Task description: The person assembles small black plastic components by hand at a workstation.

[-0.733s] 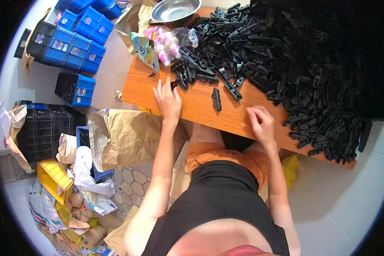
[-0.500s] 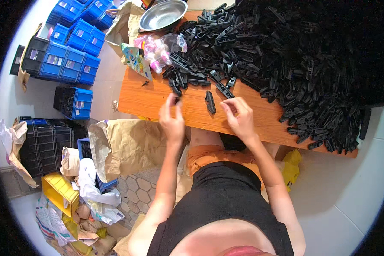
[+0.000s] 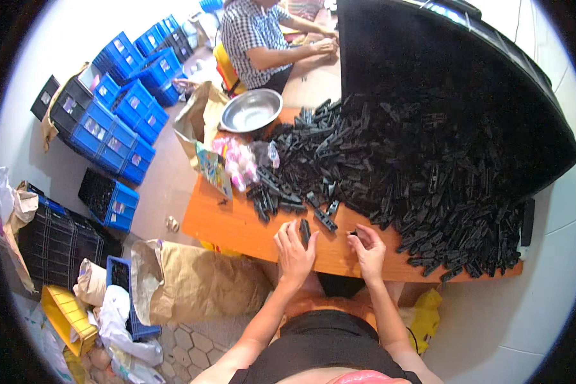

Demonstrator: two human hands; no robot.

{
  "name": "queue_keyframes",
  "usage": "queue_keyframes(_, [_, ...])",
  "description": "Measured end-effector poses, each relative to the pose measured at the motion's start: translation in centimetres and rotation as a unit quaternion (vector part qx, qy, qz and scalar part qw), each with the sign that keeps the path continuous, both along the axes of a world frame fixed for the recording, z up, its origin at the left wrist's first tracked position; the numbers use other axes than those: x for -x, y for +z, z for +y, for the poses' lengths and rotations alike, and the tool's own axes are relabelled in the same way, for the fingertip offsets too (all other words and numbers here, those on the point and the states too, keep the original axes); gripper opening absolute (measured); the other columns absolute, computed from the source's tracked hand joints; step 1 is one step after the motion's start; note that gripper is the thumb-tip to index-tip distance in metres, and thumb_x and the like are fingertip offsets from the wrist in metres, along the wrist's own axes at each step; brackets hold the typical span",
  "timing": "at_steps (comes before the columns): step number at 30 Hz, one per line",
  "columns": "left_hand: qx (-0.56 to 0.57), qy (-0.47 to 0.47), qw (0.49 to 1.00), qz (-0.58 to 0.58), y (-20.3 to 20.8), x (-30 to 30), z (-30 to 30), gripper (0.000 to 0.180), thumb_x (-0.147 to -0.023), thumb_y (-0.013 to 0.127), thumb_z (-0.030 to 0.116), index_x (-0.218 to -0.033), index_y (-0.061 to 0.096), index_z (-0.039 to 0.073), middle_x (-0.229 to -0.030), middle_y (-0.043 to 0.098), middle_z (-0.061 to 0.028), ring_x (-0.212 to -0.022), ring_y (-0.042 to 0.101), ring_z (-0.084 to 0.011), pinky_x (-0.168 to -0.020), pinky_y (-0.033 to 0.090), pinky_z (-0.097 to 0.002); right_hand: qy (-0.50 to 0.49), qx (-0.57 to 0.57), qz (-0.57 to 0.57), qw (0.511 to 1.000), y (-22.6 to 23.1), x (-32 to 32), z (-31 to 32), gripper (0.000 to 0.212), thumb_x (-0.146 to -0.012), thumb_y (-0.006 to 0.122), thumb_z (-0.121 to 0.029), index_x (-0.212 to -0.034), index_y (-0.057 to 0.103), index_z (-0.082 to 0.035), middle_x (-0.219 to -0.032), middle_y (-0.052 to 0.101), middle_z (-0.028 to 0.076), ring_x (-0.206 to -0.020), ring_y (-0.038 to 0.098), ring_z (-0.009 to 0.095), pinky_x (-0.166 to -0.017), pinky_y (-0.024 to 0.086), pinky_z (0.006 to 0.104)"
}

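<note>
My left hand is at the table's near edge, its thumb and fingers closed on either side of a narrow black plastic part. Whether that part is lifted off the wood I cannot tell. To its right, my right hand pinches a small dark piece between thumb and fingertips, too small to name. Another slotted black plastic part lies on the table just beyond and between my hands. Behind it spreads a big heap of similar black parts.
A steel bowl and pink-and-white plastic items are at the table's back left. Across from me sits a person in a checked shirt. A large black container rises behind the heap. Blue crates and a paper sack stand left.
The view has tilted up, bringing the other person into sight. My left hand has moved right onto the narrow black part; my right hand has drawn away from the slotted part, pinching a small dark piece.
</note>
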State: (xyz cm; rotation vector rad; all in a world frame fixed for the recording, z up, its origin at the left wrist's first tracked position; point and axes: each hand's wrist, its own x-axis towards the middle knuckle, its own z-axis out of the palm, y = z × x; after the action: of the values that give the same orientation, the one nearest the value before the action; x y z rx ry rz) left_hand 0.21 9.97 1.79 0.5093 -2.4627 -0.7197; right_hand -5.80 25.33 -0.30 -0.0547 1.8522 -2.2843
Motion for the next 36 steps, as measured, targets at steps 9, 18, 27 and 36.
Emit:
queue_keyframes(9, [0.147,-0.12,0.982,-0.02,-4.1,-2.5,-3.8,0.043,-0.082,0.062,0.003,-0.125,0.058,0.008,-0.125,0.057,-0.0171,-0.116,0.052,-0.0334,-0.097,0.043,-0.0418,-0.056,0.007,-0.024,0.998,-1.8,0.0,2.9,0.028,-0.089,0.066,-0.014,-0.114,0.066,-0.001,-0.087,0.067,-0.001,-0.071,0.056,0.004,-0.061,0.044,0.0188])
queue_keyframes(18, [0.099,-0.318,0.942,0.044,-2.9,-2.6,-2.4,0.044,-0.073,0.071,0.007,-0.117,0.062,0.003,-0.125,0.057,-0.0149,-0.106,0.058,-0.0306,-0.09,0.049,-0.0389,-0.004,-0.127,0.053,0.99,-0.4,1.2,2.5,0.031,-0.087,0.067,-0.01,-0.115,0.064,0.001,-0.097,0.068,0.005,-0.089,0.06,0.011,-0.082,0.047,0.0251])
queue_keyframes(27, [0.039,-0.314,0.946,0.075,-3.1,-0.1,-1.5,0.031,-0.073,0.066,-0.003,-0.104,0.069,0.004,-0.109,0.065,-0.0096,-0.105,0.06,-0.0299,-0.09,0.05,-0.0372,0.072,-0.096,0.088,0.989,-1.3,-0.3,2.7,0.032,-0.084,0.067,-0.002,-0.116,0.064,0.0,-0.11,0.065,0.011,-0.099,0.061,0.016,-0.085,0.048,0.0268])
queue_keyframes(36, [-0.08,-0.25,0.965,0.011,-3.0,-0.6,-2.3,0.039,-0.072,0.076,0.008,-0.109,0.065,0.006,-0.094,0.068,-0.008,-0.088,0.061,-0.0248,-0.084,0.047,-0.0366,0.128,-0.207,0.237,0.941,0.0,0.9,3.0,0.031,-0.076,0.072,-0.003,-0.106,0.068,-0.001,-0.097,0.068,0.012,-0.089,0.063,0.024,-0.078,0.051,0.0334])
